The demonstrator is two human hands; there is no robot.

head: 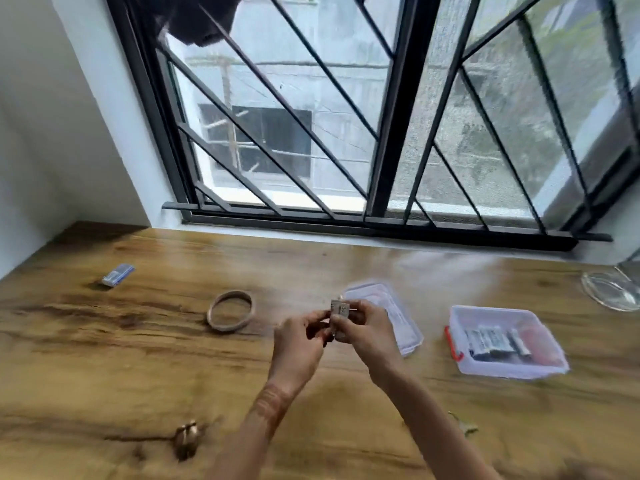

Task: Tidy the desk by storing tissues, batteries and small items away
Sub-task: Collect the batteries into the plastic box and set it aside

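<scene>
Grey batteries (pixel 338 318) sit pinched between the left hand (pixel 300 341) and right hand (pixel 367 332), above the desk (pixel 104 358). The battery-storing step seems in hand; next they likely go right, into the open box (pixel 507 341), its lid (pixel 384 315) lying beside it.

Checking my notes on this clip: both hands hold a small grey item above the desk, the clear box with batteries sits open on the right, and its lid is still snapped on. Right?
Not quite: the lid is off, lying on the desk behind the hands. The head view shows the clear box open with batteries inside, while the left hand and right hand hold the small grey item.
</scene>
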